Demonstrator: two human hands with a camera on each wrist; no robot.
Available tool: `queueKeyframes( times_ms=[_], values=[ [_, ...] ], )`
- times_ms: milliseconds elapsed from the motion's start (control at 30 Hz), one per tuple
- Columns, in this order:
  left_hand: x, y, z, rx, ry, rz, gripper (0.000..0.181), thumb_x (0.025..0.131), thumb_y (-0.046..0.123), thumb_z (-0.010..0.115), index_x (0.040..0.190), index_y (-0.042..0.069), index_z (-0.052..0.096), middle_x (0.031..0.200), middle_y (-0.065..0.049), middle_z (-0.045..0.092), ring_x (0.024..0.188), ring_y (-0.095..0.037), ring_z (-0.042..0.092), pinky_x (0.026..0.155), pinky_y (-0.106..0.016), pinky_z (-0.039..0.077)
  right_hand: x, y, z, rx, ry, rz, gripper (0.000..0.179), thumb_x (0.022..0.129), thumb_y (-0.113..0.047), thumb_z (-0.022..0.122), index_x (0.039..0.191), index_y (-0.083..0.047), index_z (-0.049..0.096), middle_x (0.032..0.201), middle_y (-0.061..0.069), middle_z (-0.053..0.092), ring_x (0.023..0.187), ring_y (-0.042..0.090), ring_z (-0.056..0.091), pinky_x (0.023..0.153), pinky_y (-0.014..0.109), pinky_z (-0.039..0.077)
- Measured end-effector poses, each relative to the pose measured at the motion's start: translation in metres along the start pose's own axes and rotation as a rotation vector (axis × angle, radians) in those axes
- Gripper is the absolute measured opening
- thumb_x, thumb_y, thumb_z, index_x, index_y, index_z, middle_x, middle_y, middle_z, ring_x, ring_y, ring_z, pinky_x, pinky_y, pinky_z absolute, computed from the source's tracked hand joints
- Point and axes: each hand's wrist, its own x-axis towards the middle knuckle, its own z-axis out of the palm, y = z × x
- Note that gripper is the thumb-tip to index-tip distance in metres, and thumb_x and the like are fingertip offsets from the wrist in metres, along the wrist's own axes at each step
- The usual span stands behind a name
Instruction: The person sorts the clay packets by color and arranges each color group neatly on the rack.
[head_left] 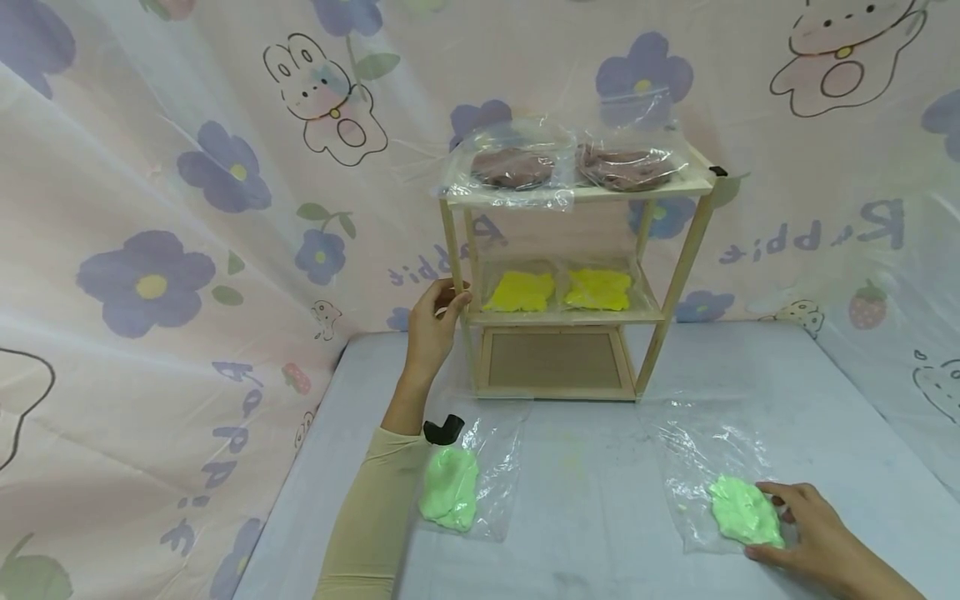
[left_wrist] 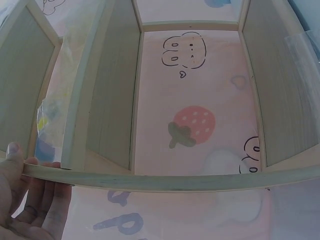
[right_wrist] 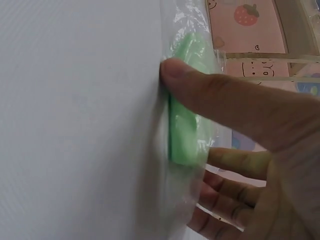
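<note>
My left hand (head_left: 435,325) grips the left front post of a small wooden shelf (head_left: 684,250), thumb on one side and fingers behind, as the left wrist view also shows around the post (left_wrist: 165,183). On the right, my right hand (head_left: 813,533) holds the right edge of a clear bag of light green clay (head_left: 744,510) lying on the table. The right wrist view has the thumb (right_wrist: 200,87) along one side of the green lump (right_wrist: 185,130) and the fingers spread at its other side. Another bag of green clay (head_left: 450,490) lies by my left forearm.
Two bags of brown clay (head_left: 513,168) sit on the shelf's top board. Two bags of yellow clay (head_left: 522,291) lie on its middle board. The white-covered table (head_left: 577,533) meets a printed curtain (head_left: 225,275) at the back and left.
</note>
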Motion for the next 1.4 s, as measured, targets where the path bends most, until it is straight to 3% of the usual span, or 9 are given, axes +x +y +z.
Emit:
queueKeyframes(
  times_ms=[167,400,500,667,933,1100,1267,1400],
  values=[
    [0.000,0.000,0.000,0.013,0.002,-0.004,0.033,0.104,0.025,0.071,0.128,0.004,0.070,0.113,-0.017,0.072,0.114,-0.031,0.070,0.105,-0.044,0.060,0.000,-0.002,0.000,-0.011,0.022,-0.020,0.091,0.072,-0.032,0.101,0.134,0.014,0.054,0.112,0.020,0.056,0.091,0.022,0.056,0.068,0.027,0.051],
    [0.000,0.000,0.000,0.012,-0.004,-0.010,0.032,0.104,0.024,0.071,0.129,0.005,0.070,0.113,-0.016,0.073,0.114,-0.031,0.070,0.106,-0.045,0.059,0.002,-0.006,-0.001,-0.020,-0.008,-0.014,0.089,0.074,-0.031,0.100,0.132,0.015,0.051,0.111,0.019,0.054,0.093,0.022,0.056,0.069,0.027,0.052],
    [0.000,0.000,0.000,0.013,-0.002,-0.011,0.031,0.104,0.023,0.071,0.129,0.005,0.070,0.114,-0.016,0.073,0.114,-0.031,0.070,0.106,-0.045,0.059,0.001,-0.006,0.002,0.011,0.035,-0.072,0.085,0.072,-0.024,0.101,0.131,0.013,0.052,0.110,0.015,0.054,0.091,0.008,0.051,0.068,0.026,0.051],
    [0.000,0.001,0.000,0.016,-0.001,-0.005,0.030,0.105,0.022,0.071,0.128,0.004,0.070,0.114,-0.017,0.073,0.114,-0.031,0.070,0.105,-0.045,0.060,0.001,-0.006,0.010,0.069,0.145,-0.238,0.082,0.064,-0.012,0.103,0.127,0.009,0.055,0.109,0.010,0.054,0.087,-0.008,0.039,0.066,0.023,0.049],
    [0.000,0.001,0.000,0.021,-0.006,0.004,0.031,0.105,0.023,0.070,0.128,0.004,0.070,0.115,-0.017,0.073,0.113,-0.032,0.071,0.103,-0.044,0.061,0.006,-0.020,0.022,0.163,0.189,-0.374,0.085,0.060,-0.009,0.103,0.130,0.005,0.057,0.113,0.008,0.052,0.089,-0.004,0.041,0.068,0.018,0.042],
    [0.000,0.001,0.000,0.020,-0.003,0.001,0.030,0.105,0.023,0.070,0.128,0.003,0.070,0.113,-0.017,0.073,0.112,-0.031,0.071,0.103,-0.043,0.061,0.010,-0.034,0.024,0.189,0.175,-0.390,0.082,0.067,-0.014,0.103,0.133,-0.002,0.056,0.116,0.004,0.049,0.091,-0.002,0.040,0.065,0.021,0.044],
    [0.000,0.002,0.001,0.016,-0.007,0.000,0.031,0.105,0.022,0.070,0.129,0.002,0.069,0.115,-0.018,0.074,0.113,-0.032,0.071,0.103,-0.043,0.061,0.016,-0.046,0.024,0.218,0.210,-0.445,0.083,0.068,-0.010,0.102,0.136,-0.004,0.055,0.117,0.003,0.049,0.091,0.001,0.043,0.063,0.020,0.043],
    [0.000,0.002,0.000,0.015,-0.018,-0.010,0.031,0.106,0.021,0.069,0.130,0.002,0.068,0.116,-0.018,0.073,0.115,-0.033,0.071,0.106,-0.044,0.059,0.019,-0.052,0.024,0.262,0.172,-0.440,0.082,0.071,-0.010,0.101,0.139,-0.006,0.054,0.117,0.004,0.048,0.090,0.001,0.045,0.063,0.020,0.044]
  ],
)
